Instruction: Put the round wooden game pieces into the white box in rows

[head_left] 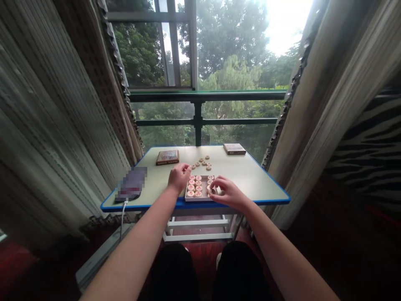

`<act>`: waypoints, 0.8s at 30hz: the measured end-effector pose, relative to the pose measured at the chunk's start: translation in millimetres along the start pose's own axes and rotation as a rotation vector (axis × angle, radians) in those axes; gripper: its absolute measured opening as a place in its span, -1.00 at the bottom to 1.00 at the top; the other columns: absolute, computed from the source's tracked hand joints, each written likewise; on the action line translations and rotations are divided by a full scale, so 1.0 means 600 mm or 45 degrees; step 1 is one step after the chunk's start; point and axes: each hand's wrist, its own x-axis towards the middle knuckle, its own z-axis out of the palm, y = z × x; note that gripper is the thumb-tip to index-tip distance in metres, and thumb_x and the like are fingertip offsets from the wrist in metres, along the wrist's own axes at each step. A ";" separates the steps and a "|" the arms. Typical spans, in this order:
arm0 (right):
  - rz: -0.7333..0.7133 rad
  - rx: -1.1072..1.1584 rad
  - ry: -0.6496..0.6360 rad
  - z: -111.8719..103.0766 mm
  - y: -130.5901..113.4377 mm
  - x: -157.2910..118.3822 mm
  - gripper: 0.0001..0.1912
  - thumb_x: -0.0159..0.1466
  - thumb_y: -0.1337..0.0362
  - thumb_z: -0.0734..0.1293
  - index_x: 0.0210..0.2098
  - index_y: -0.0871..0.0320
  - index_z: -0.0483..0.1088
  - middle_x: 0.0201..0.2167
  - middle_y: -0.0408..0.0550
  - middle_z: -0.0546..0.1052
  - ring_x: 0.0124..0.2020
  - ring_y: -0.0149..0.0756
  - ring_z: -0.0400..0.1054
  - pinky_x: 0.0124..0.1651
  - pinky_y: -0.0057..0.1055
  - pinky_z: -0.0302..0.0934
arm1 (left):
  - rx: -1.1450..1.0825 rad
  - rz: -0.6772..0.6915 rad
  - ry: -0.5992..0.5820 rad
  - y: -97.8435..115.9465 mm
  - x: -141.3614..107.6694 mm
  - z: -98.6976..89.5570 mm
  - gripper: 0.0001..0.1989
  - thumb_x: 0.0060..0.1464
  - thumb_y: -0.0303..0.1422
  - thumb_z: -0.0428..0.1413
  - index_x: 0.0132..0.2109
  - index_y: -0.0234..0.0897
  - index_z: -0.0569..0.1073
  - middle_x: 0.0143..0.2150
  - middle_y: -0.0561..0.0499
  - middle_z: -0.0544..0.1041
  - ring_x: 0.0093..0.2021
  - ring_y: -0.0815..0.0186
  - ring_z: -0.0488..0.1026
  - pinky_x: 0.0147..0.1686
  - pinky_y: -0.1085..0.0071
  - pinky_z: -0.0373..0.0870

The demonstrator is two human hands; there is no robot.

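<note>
From where I stand, what matters is the bare strip in the shallow box (200, 200) at the near edge of the table (263, 184). It runs away from the person, between 2 columns of red-marked discs (198, 188) on the left and 1 column on the right. The right hand (230, 194) comes in from the right side, thumb and fingers closed on a dark-marked disc (212, 191) at the box's near right corner, so the strip lies just to the left of those fingertips. I can't tell whether that disc is resting on the bottom or held a little above it

The left hand (179, 177) is by the far left corner, fingers curled in towards each other, its tips just beyond the far wall. Whether they have a disc between them I can't make out. The loose discs (204, 163) lie scattered beyond the box, ahead and to the right of those tips; the left hand is clearly nearer to them than the right, which has the whole depth of the box between it and them. Being round, they offer no long side to line up with. Farther back sit 2 flat cases (167, 156), well apart, and a phone (130, 188) lies at the left edge
</note>
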 end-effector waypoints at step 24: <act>-0.098 -0.078 -0.034 -0.005 0.003 -0.006 -0.80 0.07 0.26 0.37 -0.28 0.12 0.50 -0.32 -0.05 0.38 -0.27 -0.34 0.32 -0.15 -0.39 0.22 | 0.092 -0.120 0.077 -0.014 0.004 0.009 -0.77 0.04 -0.29 -0.05 -0.45 -0.26 0.43 -0.42 -0.03 0.51 -0.38 0.29 0.41 -0.33 0.42 0.28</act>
